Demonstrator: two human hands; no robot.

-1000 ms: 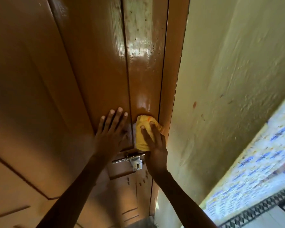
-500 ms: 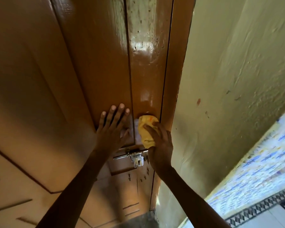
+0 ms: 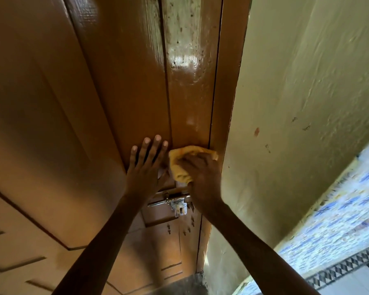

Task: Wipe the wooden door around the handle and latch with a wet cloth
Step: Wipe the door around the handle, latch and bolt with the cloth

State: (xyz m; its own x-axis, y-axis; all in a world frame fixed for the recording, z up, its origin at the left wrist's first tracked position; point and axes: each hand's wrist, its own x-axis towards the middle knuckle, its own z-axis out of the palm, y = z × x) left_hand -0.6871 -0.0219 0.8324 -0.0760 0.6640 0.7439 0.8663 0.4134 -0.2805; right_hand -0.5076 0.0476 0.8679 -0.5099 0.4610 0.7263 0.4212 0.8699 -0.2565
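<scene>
The door (image 3: 124, 86) is a glossy orange-brown with thin dark groove lines, and higher up there's a pale, whitish patch speckled with dark spots. The cloth (image 3: 180, 165) is mustard yellow, the latch (image 3: 175, 202) silvery metal – kinda dull. On the right the wall (image 3: 296, 103) is yellowish cream with a small reddish mark, and the tiles (image 3: 337, 211) are white with blue blotches above a black-and-white triangle border.

The right hand (image 3: 202, 173) covered much of the yellow cloth (image 3: 180, 165) and the latch's (image 3: 176, 202) right end; the door (image 3: 107, 86) ran past the frame's top and left edges
</scene>
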